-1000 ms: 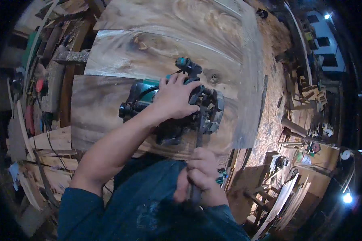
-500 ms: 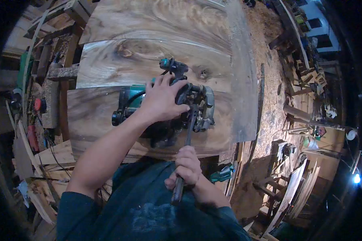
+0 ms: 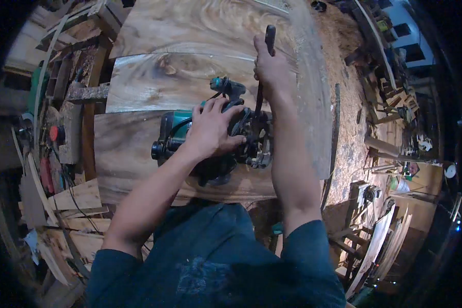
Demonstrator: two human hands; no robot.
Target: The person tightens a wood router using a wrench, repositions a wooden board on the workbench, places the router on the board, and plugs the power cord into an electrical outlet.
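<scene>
A green and black power tool (image 3: 179,126) lies on its side on the wooden boards (image 3: 128,149). My left hand (image 3: 210,128) presses on its body, thumb and fingers spread around the black part near its base. My right hand (image 3: 272,69) is closed around a long dark wrench (image 3: 260,97) beyond the tool. The wrench's lower end meets the metal parts at the tool's right end; the exact contact is too dark to make out. A black handle with a teal end (image 3: 218,83) sticks out past my left fingertips.
Wood blocks (image 3: 87,93) and a red-handled tool (image 3: 46,174) are at the left. Sawdust (image 3: 346,118) covers the surface right of the boards. Offcuts and long wood strips (image 3: 377,241) lie at the lower right, with a lit lamp (image 3: 458,226) at the far right.
My right hand and the wrench have swung from the near side of the tool, by my body, to its far side. My left hand remains on the tool.
</scene>
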